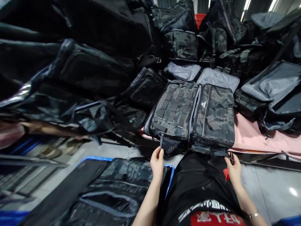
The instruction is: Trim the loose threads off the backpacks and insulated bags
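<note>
Being pinched along its near edge by the left hand's [157, 161] and right hand's [234, 169] fingers, the camouflage backpack [185, 110] could be skewed by uneven tugging.

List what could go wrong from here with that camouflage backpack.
1. The camouflage backpack lies at the near edge of the pink-covered table, so a tug might drag it off.
2. The left hand pinches a narrow fabric strip; a hard pull could strain it.
3. An open grey-lined bag sits close on the right, so the two might catch if either shifts.
</note>
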### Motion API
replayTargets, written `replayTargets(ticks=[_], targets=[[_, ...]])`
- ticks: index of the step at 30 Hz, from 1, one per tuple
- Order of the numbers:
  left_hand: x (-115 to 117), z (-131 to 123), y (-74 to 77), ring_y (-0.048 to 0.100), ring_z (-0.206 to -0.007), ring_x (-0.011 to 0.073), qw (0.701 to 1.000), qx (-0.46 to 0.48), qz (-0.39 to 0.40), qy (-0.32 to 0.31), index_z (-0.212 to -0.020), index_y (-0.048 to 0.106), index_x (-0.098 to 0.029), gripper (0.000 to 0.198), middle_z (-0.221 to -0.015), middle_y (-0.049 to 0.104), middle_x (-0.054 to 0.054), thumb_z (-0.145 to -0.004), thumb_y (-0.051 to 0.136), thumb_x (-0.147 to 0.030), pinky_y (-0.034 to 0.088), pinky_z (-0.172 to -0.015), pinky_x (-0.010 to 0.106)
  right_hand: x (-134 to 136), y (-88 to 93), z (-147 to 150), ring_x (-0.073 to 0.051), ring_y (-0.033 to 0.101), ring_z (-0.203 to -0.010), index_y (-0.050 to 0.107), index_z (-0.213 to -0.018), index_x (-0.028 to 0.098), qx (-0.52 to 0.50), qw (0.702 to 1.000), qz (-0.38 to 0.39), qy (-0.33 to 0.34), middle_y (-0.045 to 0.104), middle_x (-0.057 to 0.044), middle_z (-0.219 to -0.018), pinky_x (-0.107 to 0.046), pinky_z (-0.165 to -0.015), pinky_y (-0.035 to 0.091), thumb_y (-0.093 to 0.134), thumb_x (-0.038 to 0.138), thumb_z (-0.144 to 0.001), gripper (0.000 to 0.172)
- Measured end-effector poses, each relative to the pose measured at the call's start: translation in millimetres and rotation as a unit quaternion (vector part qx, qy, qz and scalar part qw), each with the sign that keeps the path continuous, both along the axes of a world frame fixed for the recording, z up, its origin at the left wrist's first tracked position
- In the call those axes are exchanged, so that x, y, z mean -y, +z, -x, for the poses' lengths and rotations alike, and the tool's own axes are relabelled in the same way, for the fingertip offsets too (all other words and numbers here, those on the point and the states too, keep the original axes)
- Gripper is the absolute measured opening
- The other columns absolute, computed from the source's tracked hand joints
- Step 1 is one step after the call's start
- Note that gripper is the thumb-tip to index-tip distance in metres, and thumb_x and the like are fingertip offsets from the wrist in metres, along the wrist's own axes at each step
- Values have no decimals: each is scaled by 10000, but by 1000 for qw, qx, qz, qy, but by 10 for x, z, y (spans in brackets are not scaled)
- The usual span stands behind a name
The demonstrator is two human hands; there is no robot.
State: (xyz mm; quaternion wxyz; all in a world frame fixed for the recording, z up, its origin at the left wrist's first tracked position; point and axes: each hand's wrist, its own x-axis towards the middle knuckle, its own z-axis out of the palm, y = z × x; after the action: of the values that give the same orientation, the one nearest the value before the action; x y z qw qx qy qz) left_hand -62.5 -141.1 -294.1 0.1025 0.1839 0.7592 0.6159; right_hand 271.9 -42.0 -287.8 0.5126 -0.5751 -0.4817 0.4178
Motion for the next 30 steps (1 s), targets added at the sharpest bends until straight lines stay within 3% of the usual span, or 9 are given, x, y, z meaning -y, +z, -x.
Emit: replayTargets(ticks=[5, 13, 16, 19, 23, 27, 30], targets=[[121, -109, -103, 624, -921, 221, 999, 37, -28, 2, -1002, 614, -149, 447, -988, 659, 108, -699, 605, -477, 467, -899, 387, 38, 4, -12, -208, 604, -905, 621, -983, 162, 11, 1000, 7, -2, 653, -73, -983, -390, -907, 437, 660, 422, -671, 409], [-41, 67, 89, 604, -856, 199, 998, 40, -42, 5, -1019, 616, -180, 496, -893, 645, 52, -618, 701, -460, 461, -861, 354, 32, 100, 12, -211, 617, -885, 628, -967, 161, 37, 999, -11, -5, 667, -74, -964, -381, -871, 464, 664, 446, -652, 427], [-186, 194, 116, 602, -802, 186, 997, 60, -49, 26, -892, 645, -183, 419, -817, 654, 31, -565, 732, -429, 473, -805, 317, 38, 113, -3, -214, 624, -874, 627, -975, 159, 48, 999, -10, 6, 670, -78, -957, -358, -818, 489, 664, 457, -658, 436], [-235, 345, 116, 577, -622, 151, 989, 111, -62, 80, -738, 610, -159, 324, -651, 611, 17, -634, 636, -465, 479, -622, 284, 39, 131, -14, -225, 629, -870, 632, -961, 157, 60, 998, -16, 13, 676, -83, -945, -350, -791, 497, 669, 453, -664, 421], [-18, 450, 110, 476, -443, 92, 966, 190, -86, 153, -708, 534, -144, 346, -541, 511, -26, -688, 521, -489, 404, -459, 241, 45, 184, 9, -217, 640, -808, 651, -889, 155, 77, 996, -34, 12, 684, -72, -876, -333, -722, 514, 673, 454, -669, 372], [349, 351, 67, 488, -465, 85, 952, 247, -81, 159, -649, 507, -149, 301, -563, 526, -24, -639, 584, -440, 415, -468, 231, 36, 223, 62, -195, 633, -712, 643, -781, 151, 54, 998, -6, 30, 661, -39, -726, -312, -639, 513, 666, 486, -669, 354], [510, 156, 16, 537, -527, 95, 954, 262, -62, 130, -747, 575, -148, 315, -655, 586, -20, -524, 709, -325, 434, -504, 225, 27, 220, 87, -189, 633, -713, 648, -799, 152, 42, 999, -2, 19, 668, -39, -734, -324, -675, 512, 662, 480, -673, 351]])
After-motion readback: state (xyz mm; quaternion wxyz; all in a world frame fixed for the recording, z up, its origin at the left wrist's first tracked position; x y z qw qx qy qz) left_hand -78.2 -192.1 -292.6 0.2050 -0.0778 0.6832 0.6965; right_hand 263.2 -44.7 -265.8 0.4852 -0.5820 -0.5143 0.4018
